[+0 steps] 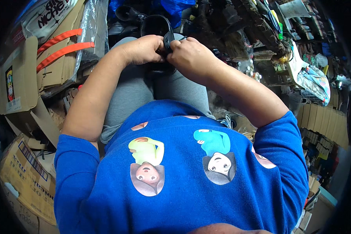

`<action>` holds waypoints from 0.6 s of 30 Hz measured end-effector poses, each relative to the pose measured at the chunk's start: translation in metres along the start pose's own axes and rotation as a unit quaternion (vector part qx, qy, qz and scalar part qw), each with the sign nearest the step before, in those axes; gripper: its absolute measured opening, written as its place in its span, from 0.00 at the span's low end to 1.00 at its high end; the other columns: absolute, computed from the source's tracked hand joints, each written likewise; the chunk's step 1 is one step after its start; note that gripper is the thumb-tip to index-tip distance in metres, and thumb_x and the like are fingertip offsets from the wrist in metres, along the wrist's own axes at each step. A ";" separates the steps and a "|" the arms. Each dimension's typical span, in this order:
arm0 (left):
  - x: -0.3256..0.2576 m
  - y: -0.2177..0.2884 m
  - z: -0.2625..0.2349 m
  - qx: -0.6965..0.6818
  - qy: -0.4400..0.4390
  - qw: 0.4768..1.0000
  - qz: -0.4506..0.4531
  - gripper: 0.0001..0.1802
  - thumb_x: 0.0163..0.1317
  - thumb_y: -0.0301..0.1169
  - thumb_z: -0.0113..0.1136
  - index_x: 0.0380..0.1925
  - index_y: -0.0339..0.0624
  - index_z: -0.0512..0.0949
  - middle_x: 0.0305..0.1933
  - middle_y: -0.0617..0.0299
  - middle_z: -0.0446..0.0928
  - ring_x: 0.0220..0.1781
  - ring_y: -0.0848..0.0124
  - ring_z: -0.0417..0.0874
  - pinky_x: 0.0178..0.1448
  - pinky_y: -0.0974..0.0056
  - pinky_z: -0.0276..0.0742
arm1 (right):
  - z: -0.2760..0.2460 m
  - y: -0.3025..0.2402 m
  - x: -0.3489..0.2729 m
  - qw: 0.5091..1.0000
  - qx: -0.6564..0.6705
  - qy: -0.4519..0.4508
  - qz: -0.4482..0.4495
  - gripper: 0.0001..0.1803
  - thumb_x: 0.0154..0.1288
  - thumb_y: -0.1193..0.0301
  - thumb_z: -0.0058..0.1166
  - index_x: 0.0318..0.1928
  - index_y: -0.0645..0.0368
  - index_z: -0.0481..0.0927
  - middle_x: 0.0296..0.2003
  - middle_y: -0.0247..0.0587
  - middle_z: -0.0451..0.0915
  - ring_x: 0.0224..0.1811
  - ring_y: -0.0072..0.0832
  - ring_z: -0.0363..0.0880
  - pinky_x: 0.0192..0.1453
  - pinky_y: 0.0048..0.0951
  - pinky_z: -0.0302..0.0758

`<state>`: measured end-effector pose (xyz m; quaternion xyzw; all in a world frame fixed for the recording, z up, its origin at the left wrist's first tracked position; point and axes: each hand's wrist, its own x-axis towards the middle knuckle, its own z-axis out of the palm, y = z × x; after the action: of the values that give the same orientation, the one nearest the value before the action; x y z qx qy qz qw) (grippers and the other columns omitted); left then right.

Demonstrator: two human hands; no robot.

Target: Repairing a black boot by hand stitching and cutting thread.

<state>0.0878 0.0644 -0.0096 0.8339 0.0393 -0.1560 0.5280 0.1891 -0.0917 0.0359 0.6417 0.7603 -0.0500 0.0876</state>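
A black, shiny piece that looks like a shoe [155, 24] lies across my knees, its dark opening facing up. A black strap [168, 39] with a small round spot on it rises along its right side. My left hand [144, 50] is closed at the strap's left side, thumb and fingers pinched together. From the right, my right hand [191, 55] grips the strap with bent fingers, close against the left. Both hands hide the lower part of the piece, and anything small between the fingertips cannot be made out.
More black shoe-like pieces [129, 15] lie just beyond my knees, beside blue plastic [177, 7]. Cardboard boxes [21, 78] with orange straps [64, 56] stand at the left. Cluttered shelves [257, 50] with small bottles and a hanging plastic bag [314, 82] fill the right.
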 end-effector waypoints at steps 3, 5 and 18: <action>0.008 -0.014 0.003 0.056 0.044 0.997 -0.022 0.10 0.48 0.23 0.63 0.33 0.34 0.79 0.42 0.60 0.74 0.45 0.66 0.77 0.54 0.66 0.70 | 0.009 0.001 -0.001 0.999 0.027 0.030 0.002 0.07 0.55 0.74 0.49 0.32 0.57 0.81 0.32 0.46 0.75 0.35 0.41 0.78 0.42 0.39 0.73; 0.011 -0.023 0.010 0.038 0.100 0.994 0.022 0.10 0.48 0.24 0.64 0.33 0.35 0.79 0.39 0.57 0.77 0.41 0.64 0.79 0.50 0.64 0.73 | 0.009 0.008 -0.005 0.997 0.054 0.059 -0.003 0.07 0.55 0.73 0.49 0.32 0.58 0.81 0.31 0.47 0.75 0.35 0.42 0.78 0.42 0.40 0.74; -0.090 0.016 0.077 0.110 0.361 0.925 -0.039 0.20 0.57 0.30 0.59 0.51 0.38 0.74 0.40 0.47 0.79 0.45 0.51 0.80 0.49 0.55 0.75 | 0.042 0.027 -0.043 0.800 0.576 0.082 0.148 0.11 0.62 0.65 0.58 0.36 0.61 0.80 0.28 0.35 0.77 0.31 0.23 0.76 0.38 0.25 0.72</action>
<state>-0.0110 -0.0028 0.0016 0.8844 0.2422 0.1319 0.3767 0.2256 -0.1369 0.0047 0.6802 0.4913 -0.4127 -0.3545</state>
